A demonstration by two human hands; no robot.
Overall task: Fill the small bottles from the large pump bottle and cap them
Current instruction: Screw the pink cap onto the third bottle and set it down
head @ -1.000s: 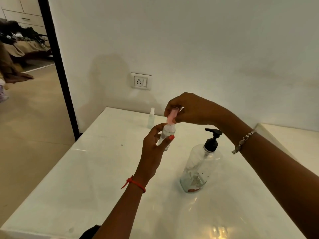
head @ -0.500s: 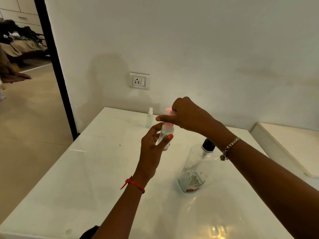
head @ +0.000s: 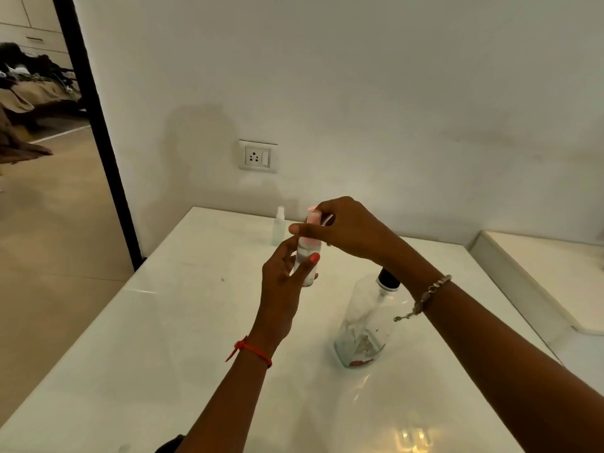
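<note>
Fingers of the left hand curl round the small bottle, thumb across its front, and hold it upright in the air above the white table. On my head-camera feed, the only view I have, the right hand comes down on it from above. Its fingertips pinch the pink cap at the bottle's neck, with the index finger stretched out straight to the left. I cannot tell whether the cap is fully seated.

The large pump bottle stands on the table just under my right wrist. It looks nearly empty, and the arm hides its pump head. A second small bottle stands near the wall, well apart from the hands.

What worries me is the cap going on crooked, because the pinch is light and high up. A skewed press could jam it or tip liquid out. The bottle wall is smooth and clear, so it could slip in the left grip if I push down hard. Dropping the right forearm would knock the pump bottle over.

The left forearm rises from below with the wrist bent back, and the right forearm reaches in from the lower right, wrist arched over the cap
</note>
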